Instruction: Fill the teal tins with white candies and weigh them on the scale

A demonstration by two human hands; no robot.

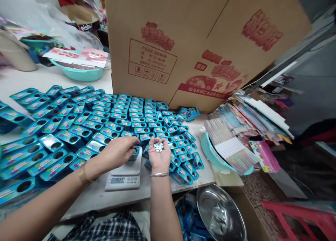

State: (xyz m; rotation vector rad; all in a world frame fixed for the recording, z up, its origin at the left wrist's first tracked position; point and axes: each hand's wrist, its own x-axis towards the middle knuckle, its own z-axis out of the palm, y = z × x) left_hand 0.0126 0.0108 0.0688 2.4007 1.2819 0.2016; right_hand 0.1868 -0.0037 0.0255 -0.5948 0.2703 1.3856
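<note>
My right hand (159, 156) is turned palm up and cupped, holding a small heap of pale candies (158, 147). To its left, my left hand (115, 151) hangs over a white digital scale (123, 182), knuckles up. Its fingers are curled together in a pinch, and whatever is between them is hidden. Beneath those fingers, a blue tin box (135, 153) with a round hole in its top stands on the scale and is partly covered by the hand. The scale's lit display shows digits. Rows of similar blue tins (97, 125) surround both hands.
A large cardboard carton (162, 41) stands behind the tins. Turquoise basins sit at the back left (84, 73) and on the right (210, 153). Below the table edge are a metal bowl (220, 213) and more blue tins. Stacked printed sheets (241, 122) lie to the right.
</note>
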